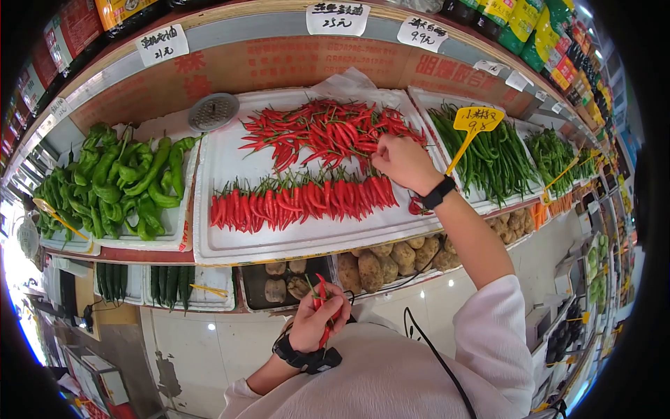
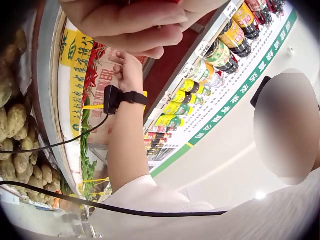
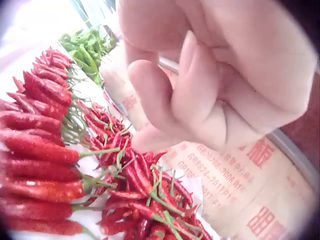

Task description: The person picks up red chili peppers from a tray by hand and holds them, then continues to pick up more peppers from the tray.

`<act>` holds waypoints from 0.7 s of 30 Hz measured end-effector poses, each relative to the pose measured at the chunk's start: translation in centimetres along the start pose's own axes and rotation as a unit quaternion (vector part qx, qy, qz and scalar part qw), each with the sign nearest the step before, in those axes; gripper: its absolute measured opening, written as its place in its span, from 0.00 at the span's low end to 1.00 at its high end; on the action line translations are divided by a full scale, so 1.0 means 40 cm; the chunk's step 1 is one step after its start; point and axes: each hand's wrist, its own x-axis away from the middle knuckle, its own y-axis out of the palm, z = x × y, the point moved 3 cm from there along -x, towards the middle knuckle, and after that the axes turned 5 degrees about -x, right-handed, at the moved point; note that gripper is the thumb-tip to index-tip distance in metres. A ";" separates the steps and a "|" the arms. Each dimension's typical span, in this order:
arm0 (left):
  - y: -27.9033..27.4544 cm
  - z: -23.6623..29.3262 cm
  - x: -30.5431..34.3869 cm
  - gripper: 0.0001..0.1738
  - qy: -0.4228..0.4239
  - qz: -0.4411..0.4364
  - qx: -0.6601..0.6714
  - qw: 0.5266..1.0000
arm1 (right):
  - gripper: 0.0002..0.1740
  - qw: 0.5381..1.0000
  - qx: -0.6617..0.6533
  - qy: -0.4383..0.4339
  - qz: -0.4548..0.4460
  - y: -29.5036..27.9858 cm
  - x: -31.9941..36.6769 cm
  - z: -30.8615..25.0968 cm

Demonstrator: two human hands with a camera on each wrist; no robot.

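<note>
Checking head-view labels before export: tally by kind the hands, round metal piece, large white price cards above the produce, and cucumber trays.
Left hand, right hand: 2
Round metal piece: 1
Large white price cards: 3
Cucumber trays: 2
Total: 8

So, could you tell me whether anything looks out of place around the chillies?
Two things: a few red chillies lie near the right edge of the white tray, apart from the neat row, and a dark, irregular patch on the floor looks like a stain or damage.
</note>
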 end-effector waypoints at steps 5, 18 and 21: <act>0.004 -0.006 -0.008 0.04 -0.006 -0.012 -0.007 1.000 | 0.04 0.977 -0.210 -0.034 -0.012 -0.069 0.099 -0.134; 0.022 -0.029 -0.022 0.07 -0.071 -0.072 -0.155 0.983 | 0.07 0.899 -0.346 -0.098 -0.251 0.047 0.345 -0.296; 0.026 -0.027 -0.021 0.10 -0.074 -0.067 -0.150 0.984 | 0.07 0.882 -0.374 -0.084 -0.272 0.040 0.335 -0.288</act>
